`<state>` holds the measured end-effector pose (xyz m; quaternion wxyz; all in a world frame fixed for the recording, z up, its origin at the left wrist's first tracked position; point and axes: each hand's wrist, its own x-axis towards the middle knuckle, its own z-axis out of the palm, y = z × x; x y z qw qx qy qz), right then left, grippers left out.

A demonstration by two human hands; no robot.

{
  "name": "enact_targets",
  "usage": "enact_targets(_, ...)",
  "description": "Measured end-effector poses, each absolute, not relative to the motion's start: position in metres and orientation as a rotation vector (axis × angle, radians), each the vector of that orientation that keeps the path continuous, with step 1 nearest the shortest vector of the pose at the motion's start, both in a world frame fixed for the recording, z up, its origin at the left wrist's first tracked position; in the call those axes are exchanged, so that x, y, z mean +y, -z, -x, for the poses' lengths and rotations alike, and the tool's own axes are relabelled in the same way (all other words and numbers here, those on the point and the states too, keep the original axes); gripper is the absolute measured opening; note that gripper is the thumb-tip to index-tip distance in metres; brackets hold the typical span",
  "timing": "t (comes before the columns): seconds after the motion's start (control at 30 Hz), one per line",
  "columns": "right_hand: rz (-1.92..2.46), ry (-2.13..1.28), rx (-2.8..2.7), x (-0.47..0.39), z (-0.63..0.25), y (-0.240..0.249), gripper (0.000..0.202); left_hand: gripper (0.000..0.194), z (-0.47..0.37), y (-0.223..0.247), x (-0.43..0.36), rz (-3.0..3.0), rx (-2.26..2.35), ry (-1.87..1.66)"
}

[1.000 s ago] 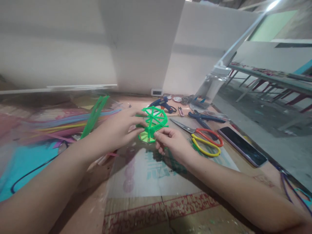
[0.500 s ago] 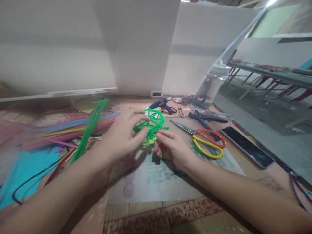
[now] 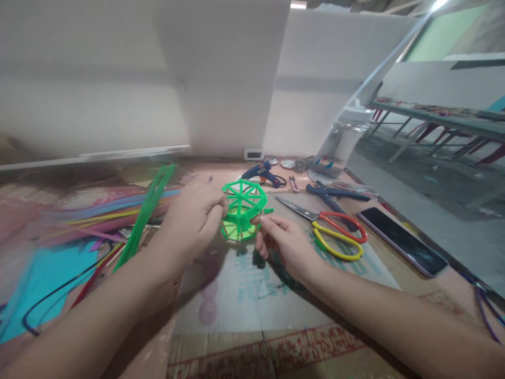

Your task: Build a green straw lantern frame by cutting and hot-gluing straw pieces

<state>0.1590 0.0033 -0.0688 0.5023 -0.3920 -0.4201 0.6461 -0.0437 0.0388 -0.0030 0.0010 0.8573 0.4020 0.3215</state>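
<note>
A small green wheel-like frame (image 3: 241, 202) with spokes on top and a lighter green base is held upright between both hands. My left hand (image 3: 203, 208) pinches its left edge, fingers closed and thumb against the rim. On the other side, the thumb and forefinger of my right hand (image 3: 278, 234) are pressed together at its lower right edge. A short green strip end sticks out above the right fingertips. Scissors (image 3: 335, 229) with red and yellow handles lie right of the frame.
Left are green strips (image 3: 148, 210), coloured stems and blue sheets (image 3: 59, 279). Behind stand a glue gun (image 3: 260, 172), a small display (image 3: 253, 154) and a clear bottle (image 3: 341, 142). Pliers (image 3: 335, 192) and a phone (image 3: 400, 239) lie right. A white panel (image 3: 221, 79) rises behind.
My left hand has moved left from over the frame to its edge, its fingers now closed, so the spoked top shows. My right hand has shifted slightly right and down.
</note>
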Motion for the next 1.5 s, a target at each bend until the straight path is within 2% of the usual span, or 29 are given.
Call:
enact_targets(0.13,0.972,-1.583,-1.056,0.005,-0.159,0.071,0.048,0.028,0.042,-0.003,0.041,-2.571,1.328,-1.012)
enact_targets(0.23,1.002,-1.460,-1.075,0.010,-0.163,0.069,0.047,0.034,0.036,-0.014,0.045,-2.472,1.389,-1.052)
enact_targets(0.43,1.047,-1.209,-1.117,0.023,-0.176,0.067,0.045,0.025,0.011,-0.036,0.051,-2.342,1.398,-0.854)
enact_targets(0.7,1.036,-1.144,-1.331,0.022,-0.173,0.080,0.037,0.029,0.014,-0.022,0.046,-2.641,1.363,-0.736)
enact_targets(0.87,1.077,-1.110,-1.484,0.029,-0.175,0.083,0.025,0.047,0.011,-0.017,0.047,-2.635,1.382,-0.634)
enact_targets(1.07,1.119,-1.027,-1.578,0.032,-0.176,0.083,0.019,0.041,0.007,-0.014,0.048,-2.518,1.371,-0.585)
enact_targets(1.13,1.131,-1.037,-1.550,0.030,-0.176,0.082,0.019,0.037,0.008,-0.015,0.049,-2.478,1.378,-0.663)
enact_targets(1.23,1.153,-1.059,-1.503,0.029,-0.178,0.080,0.019,0.028,0.013,-0.019,0.052,-2.254,1.319,-0.987)
enact_targets(1.37,1.183,-1.041,-1.468,0.032,-0.183,0.077,0.016,0.028,0.023,-0.036,0.050,-1.653,0.983,-1.187)
enact_targets(1.5,1.191,-1.005,-1.496,0.036,-0.187,0.076,0.017,0.033,0.037,-0.063,0.037,-1.370,1.042,-1.353)
